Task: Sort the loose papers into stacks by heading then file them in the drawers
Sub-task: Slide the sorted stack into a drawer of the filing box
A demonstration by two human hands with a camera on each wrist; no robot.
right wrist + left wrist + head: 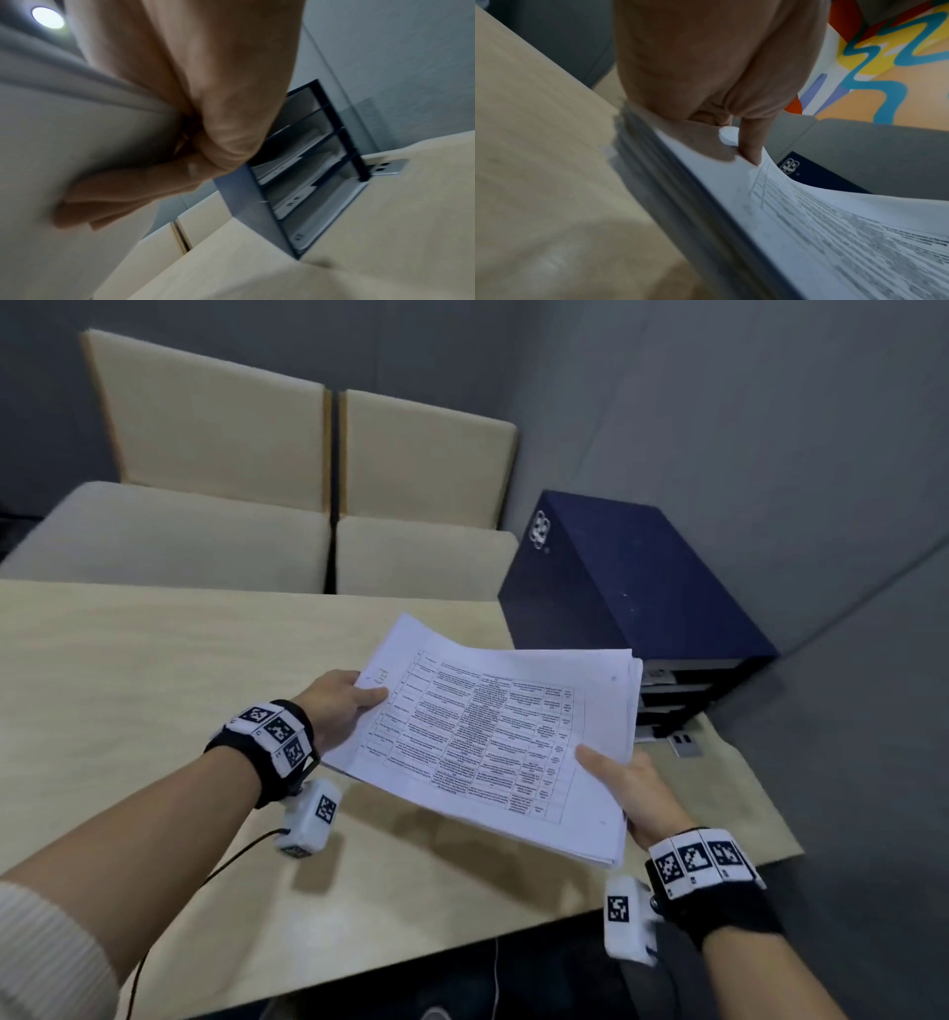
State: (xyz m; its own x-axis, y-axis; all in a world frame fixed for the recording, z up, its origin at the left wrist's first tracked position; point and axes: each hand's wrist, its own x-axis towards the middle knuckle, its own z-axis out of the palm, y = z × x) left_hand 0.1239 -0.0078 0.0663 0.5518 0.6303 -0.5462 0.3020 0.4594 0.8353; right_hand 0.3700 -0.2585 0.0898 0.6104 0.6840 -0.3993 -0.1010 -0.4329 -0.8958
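A thick stack of white papers point(493, 737) with a printed table on top hangs in the air above the table's right half. My left hand point(349, 706) grips its left edge, thumb on top; the thumb point(752, 142) presses the top sheet point(834, 233). My right hand point(631, 788) holds the stack's near right corner, thumb on top and fingers point(123, 192) spread flat under the papers point(51, 142). The dark blue drawer unit point(631, 588) stands at the table's far right corner, its drawer fronts point(308, 172) facing me, with sheets lying in them.
The light wooden table point(179, 711) spreads to the left and front of the stack. Two beige cushioned seats point(308, 526) stand behind it against a grey wall. A small grey device point(685, 744) lies by the base of the drawers. The table's right edge is close to my right wrist.
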